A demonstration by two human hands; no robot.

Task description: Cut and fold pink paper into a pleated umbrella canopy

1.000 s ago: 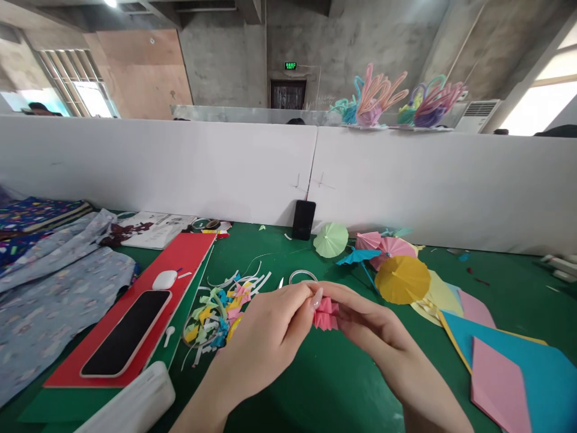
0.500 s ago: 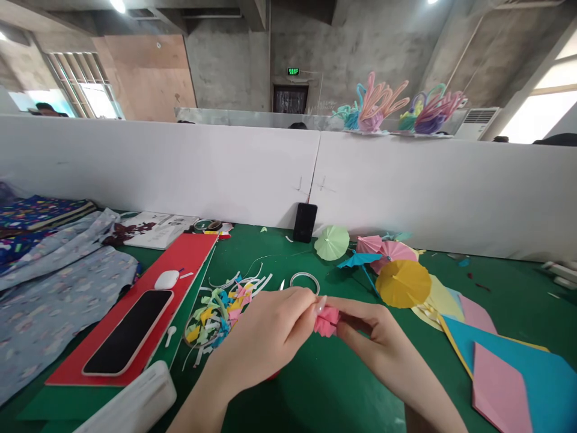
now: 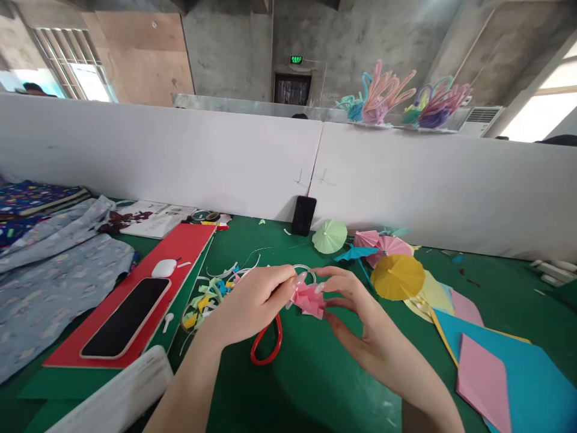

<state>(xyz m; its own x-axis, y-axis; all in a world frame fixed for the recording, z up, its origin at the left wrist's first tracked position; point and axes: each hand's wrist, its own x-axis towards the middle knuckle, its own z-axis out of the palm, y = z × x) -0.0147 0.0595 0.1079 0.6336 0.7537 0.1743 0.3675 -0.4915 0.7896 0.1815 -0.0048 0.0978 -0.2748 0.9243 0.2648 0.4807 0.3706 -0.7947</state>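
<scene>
Left hand (image 3: 256, 304) pinches pleated pink paper (image 3: 308, 300), right hand (image 3: 360, 307) half-open beside it; pinch lightly, keep pleats even.

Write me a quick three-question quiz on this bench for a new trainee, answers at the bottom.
1. Multiple choice: what colour is the folded paper piece between the left hand and the right hand?
A) Yellow
B) Pink
C) Blue

2. True or false: the black phone stands propped at the foot of the white partition.

3. Fill in the missing word: the white earbud case lies on the ____ board.

Key: 1. B; 2. True; 3. red
</scene>
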